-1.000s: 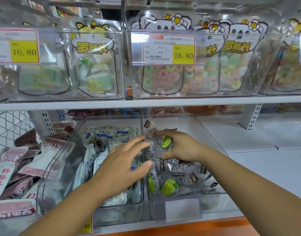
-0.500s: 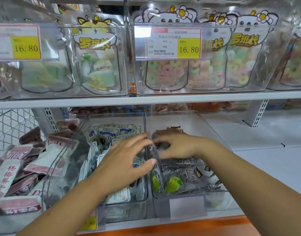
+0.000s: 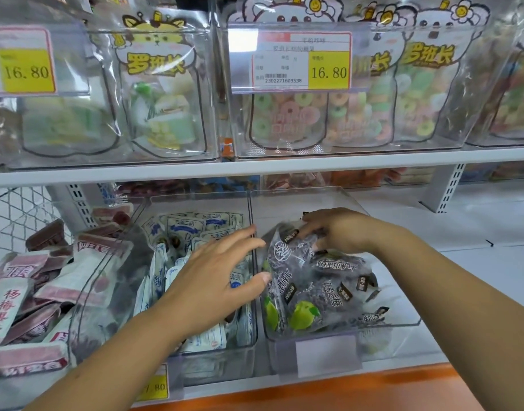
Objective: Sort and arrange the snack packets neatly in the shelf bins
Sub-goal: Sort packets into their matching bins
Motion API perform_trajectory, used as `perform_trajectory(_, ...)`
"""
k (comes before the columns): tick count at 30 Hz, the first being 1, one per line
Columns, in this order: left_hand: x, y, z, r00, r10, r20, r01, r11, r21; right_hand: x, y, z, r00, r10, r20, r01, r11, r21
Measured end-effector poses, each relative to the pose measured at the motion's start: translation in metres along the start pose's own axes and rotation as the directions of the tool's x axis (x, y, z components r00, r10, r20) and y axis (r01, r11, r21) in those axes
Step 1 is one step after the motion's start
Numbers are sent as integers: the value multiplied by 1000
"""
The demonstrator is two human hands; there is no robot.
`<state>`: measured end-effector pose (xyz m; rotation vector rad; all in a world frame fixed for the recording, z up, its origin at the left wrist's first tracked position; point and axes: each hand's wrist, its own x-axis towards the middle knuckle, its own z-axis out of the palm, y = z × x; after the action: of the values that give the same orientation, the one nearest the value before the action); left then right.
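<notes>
While the left hand (image 3: pixel 216 280) holds its grip spread apart at nine o'clock, the right hand (image 3: pixel 341 232) clamps its grip on dark packets (image 3: pixel 323 280) reading "九制话梅" in the clear bin (image 3: pixel 382 342). At twelve o'clock a tag (image 3: pixel 302 60) says 16.80. Bare shelf (image 3: pixel 477 262) lies at three o'clock.

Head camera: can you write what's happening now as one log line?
tidying dark packets in right bin | left hand: open, thumb against packets | right hand: on top of packets, grip unclear | blue-white packets: middle bin
</notes>
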<state>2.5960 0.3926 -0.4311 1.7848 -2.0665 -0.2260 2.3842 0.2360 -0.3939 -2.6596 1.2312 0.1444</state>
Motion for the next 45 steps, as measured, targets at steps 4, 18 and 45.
perform_trajectory(4,3,2,-1,1000,2,5,-2,1000,-10,-6,3,-9,997,7,-83,3,993,118)
perform_trajectory(18,79,70,17,960,180,216,-217,963,163,-88,39,-17,994,-24,105,1,978,210)
perform_trajectory(45,95,101,3,847,47,529,-257,908,331,-89,70,33,977,-32,-212,143,833,535)
